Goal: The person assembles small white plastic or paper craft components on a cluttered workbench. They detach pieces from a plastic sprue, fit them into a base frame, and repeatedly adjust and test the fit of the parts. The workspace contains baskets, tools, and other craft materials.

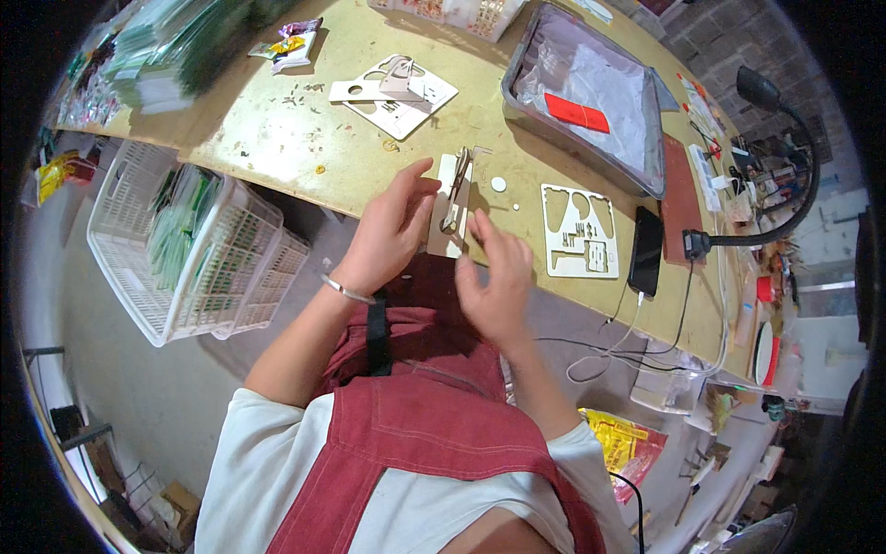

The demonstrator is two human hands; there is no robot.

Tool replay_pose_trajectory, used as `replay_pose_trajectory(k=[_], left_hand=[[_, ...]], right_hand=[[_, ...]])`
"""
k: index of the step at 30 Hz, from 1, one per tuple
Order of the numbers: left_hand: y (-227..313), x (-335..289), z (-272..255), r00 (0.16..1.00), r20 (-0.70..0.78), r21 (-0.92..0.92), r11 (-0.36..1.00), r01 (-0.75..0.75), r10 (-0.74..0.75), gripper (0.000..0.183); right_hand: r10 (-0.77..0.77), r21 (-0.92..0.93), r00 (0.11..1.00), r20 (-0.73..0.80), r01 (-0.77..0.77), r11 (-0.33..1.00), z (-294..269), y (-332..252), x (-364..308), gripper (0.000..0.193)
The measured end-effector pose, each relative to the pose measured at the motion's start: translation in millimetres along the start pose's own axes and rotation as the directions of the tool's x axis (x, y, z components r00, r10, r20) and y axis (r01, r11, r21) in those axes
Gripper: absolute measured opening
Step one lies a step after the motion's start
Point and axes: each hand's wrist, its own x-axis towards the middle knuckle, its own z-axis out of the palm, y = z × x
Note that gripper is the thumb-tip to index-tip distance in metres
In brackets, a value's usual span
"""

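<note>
In front of me, at the table's near edge, lies a narrow pale flat piece (440, 243). A thin cut-out piece (452, 208) stands on edge upon it. My left hand (392, 226) is just left of these pieces, its fingers stretched out and holding nothing. My right hand (498, 277) is at their right side, thumb and forefinger apart near the flat piece's edge; whether they touch it I cannot tell. Farther back, a pale cut-out sheet (399, 118) carries more loose cut pieces. To the right lies another cut-out frame sheet (580, 231).
A grey plastic tub (517, 97) holds a red packet (577, 113). A phone (645, 254) with a cable and a black gooseneck lamp (812, 157) are at the right. White baskets (157, 314) stand at the left. Stacked clear sleeves (166, 55) and small wrapped packets (291, 46) lie behind.
</note>
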Motion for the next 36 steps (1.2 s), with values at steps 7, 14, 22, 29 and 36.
replay_pose_trajectory(k=[7,14,22,29,36], left_hand=[[-2.2,-31.5,1.6,0.939,0.043,0.565,0.767,-0.304,0.341,0.058],[-12.8,-41.8,13.4,0.936,-0.027,0.579,0.769,-0.273,0.352,0.056],[-14.4,-41.7,16.6,0.919,-0.036,0.614,0.734,-0.29,0.392,0.045],[-21.3,-38.4,14.2,0.909,-0.02,0.603,0.73,-0.32,0.415,0.046],[-22.3,-37.4,12.3,0.909,-0.014,0.597,0.732,-0.327,0.418,0.047]], right_hand=[[0.438,0.597,0.895,0.085,-0.398,0.697,-18.0,21.6,91.2,0.026],[0.213,0.353,0.967,-0.143,-0.151,0.923,-9.5,2.8,68.4,0.02],[0.009,0.063,0.993,-0.12,-0.001,0.998,10.7,-5.5,38.5,0.015],[0.329,0.534,0.936,0.125,-0.343,0.773,-7.5,30.0,117.1,0.028],[0.375,0.629,0.895,0.243,-0.439,0.642,-9.4,18.4,110.3,0.021]])
